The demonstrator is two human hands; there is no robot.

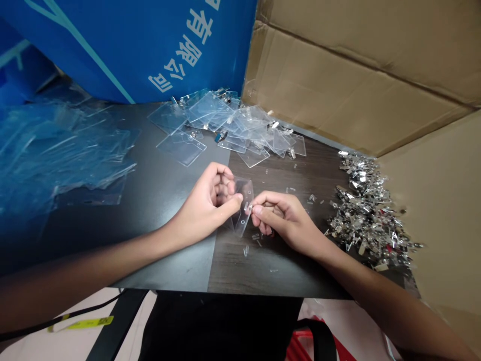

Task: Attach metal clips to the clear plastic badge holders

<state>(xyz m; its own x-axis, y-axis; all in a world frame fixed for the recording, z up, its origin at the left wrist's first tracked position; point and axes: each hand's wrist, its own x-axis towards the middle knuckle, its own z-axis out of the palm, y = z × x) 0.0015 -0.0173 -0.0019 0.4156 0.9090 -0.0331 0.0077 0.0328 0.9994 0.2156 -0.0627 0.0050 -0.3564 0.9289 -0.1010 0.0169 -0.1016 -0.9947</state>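
Note:
My left hand (220,195) is closed on a clear plastic badge holder (245,190), its thumb pressed on the face. The holder stands tilted above the dark table, with small punched holes along the edge facing right. My right hand (276,215) pinches at that edge, thumb against forefinger, on a small clip whose details are mostly hidden by the fingertips. Beyond both hands lies a heap of clear badge holders (214,113), some with metal clips on them. Right of my right hand is a pile of shiny metal clips (361,220).
A large pile of clear sleeves with a blue tint (67,150) covers the table's left side. A blue printed panel (124,50) and a cardboard box (319,75) wall off the back. Tiny clear scraps (246,250) dot the table (180,265) near its front edge.

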